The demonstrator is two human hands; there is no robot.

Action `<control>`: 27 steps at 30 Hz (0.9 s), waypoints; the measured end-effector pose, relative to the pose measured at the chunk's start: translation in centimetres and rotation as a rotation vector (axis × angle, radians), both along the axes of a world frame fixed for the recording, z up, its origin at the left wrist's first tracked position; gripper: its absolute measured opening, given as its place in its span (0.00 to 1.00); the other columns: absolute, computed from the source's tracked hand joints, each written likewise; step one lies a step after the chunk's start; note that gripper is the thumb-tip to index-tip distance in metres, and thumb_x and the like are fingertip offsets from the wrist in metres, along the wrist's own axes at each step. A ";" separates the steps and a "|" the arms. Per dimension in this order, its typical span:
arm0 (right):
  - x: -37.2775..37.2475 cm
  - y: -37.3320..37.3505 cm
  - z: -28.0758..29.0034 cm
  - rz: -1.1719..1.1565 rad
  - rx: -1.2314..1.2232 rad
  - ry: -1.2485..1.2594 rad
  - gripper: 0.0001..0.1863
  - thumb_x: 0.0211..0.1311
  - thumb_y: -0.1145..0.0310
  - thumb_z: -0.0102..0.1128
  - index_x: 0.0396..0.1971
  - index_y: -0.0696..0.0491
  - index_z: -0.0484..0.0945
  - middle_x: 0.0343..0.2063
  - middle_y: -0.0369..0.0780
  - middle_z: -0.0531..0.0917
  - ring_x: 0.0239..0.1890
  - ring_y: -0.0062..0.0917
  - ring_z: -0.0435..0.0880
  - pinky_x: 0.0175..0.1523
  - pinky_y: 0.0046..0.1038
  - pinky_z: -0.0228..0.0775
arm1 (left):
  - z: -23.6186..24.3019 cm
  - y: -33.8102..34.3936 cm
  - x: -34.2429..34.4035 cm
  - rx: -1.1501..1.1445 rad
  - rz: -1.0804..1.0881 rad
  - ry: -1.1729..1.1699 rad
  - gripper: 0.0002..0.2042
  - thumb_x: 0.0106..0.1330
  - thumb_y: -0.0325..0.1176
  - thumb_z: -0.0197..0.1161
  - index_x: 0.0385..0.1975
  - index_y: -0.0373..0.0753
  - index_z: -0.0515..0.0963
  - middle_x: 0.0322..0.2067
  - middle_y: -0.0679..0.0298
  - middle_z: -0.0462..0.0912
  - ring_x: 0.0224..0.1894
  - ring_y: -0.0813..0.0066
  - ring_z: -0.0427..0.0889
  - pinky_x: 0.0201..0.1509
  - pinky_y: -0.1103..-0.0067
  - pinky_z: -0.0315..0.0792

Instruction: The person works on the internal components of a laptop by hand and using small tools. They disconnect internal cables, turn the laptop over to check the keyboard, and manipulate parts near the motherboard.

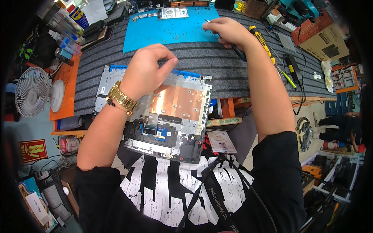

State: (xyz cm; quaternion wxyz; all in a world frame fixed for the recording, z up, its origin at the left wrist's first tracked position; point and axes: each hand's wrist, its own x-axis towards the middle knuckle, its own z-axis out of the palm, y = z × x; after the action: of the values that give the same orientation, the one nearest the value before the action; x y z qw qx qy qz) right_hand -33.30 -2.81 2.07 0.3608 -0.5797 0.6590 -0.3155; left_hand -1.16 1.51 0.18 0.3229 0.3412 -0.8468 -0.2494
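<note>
A laptop's opened base (182, 103), with copper-coloured sheet, silver metal and black plastic, rests tilted between the bench edge and my lap. Over its upper part is my left hand (151, 70), fingers curled and thumb and forefinger close together; whatever they may hold is hidden. My right hand (227, 33) is closed around a slim tool with a dark handle (238, 53), at the right edge of the blue mat (163, 35). A small pale tip shows beyond its fingers; the tool's exact kind I cannot make out.
A hard drive (173, 13) and small metal parts lie on the mat's far side. Right of my right arm are a yellow-black screwdriver (260, 40) and a black power adapter (293, 68). Cardboard boxes (324, 42) stand farther right; a white fan (33, 91) is at left.
</note>
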 end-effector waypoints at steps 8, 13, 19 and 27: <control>-0.4 -1.9 -0.9 0.001 -0.005 0.123 0.17 0.73 0.62 0.75 0.54 0.57 0.92 0.24 0.37 0.82 0.19 0.25 0.79 0.25 0.35 0.70 | 1.4 0.3 -0.7 0.011 -0.003 -0.079 0.08 0.79 0.31 0.76 0.43 0.31 0.93 0.44 0.55 0.97 0.44 0.62 0.95 0.50 0.69 0.87; 0.0 -2.5 -0.9 0.010 0.007 0.245 0.21 0.73 0.56 0.78 0.55 0.58 0.93 0.24 0.40 0.85 0.20 0.30 0.81 0.27 0.39 0.74 | 1.4 0.1 -0.4 0.027 0.025 -0.076 0.08 0.79 0.32 0.76 0.44 0.32 0.94 0.45 0.55 0.96 0.43 0.60 0.95 0.49 0.69 0.87; -1.2 -1.5 -1.4 -0.122 -0.145 0.137 0.36 0.73 0.48 0.80 0.69 0.60 0.88 0.31 0.45 0.90 0.22 0.30 0.85 0.29 0.38 0.78 | 1.0 -0.6 0.1 0.026 0.031 0.030 0.10 0.78 0.33 0.74 0.51 0.34 0.95 0.48 0.52 0.96 0.44 0.57 0.95 0.47 0.66 0.87; -6.6 1.4 -2.3 -0.288 -0.158 -0.412 0.33 0.82 0.60 0.69 0.80 0.54 0.72 0.44 0.39 0.85 0.28 0.21 0.80 0.26 0.28 0.71 | 1.6 0.6 0.5 -0.010 -0.120 -0.113 0.11 0.76 0.31 0.74 0.52 0.35 0.94 0.47 0.53 0.95 0.48 0.52 0.94 0.52 0.64 0.87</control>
State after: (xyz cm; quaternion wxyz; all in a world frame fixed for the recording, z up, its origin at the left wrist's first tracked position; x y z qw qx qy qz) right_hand -39.88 -1.42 -0.27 0.3924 -0.4298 0.6208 -0.5253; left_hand -0.70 2.14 1.74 0.2606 0.3020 -0.8839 -0.2442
